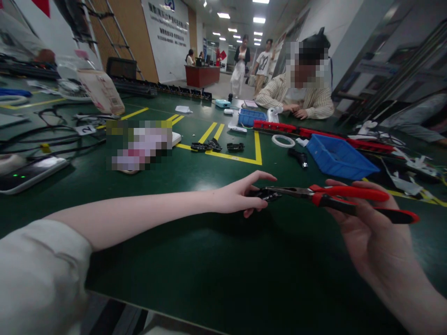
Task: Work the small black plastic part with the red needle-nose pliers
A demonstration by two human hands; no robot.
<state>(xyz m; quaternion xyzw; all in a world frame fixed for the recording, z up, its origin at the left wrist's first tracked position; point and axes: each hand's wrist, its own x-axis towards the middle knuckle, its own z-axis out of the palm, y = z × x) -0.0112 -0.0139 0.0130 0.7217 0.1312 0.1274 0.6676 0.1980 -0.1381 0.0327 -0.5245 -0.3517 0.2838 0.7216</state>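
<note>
Head view shows me both my hands above the green surface [195, 274]. With my left hand [237, 195] I hold one black part [270, 195], its fingers narrow around it. My right hand [377, 228] has its fingers closed on the handles of red and black pliers [323, 195], and the tip of the pliers is at the black part. Farther away, small black pieces [214, 145] lie by yellow tape [237, 159]; blue bin [340, 156] stands beyond my right hand, near white ring [283, 141].
</note>
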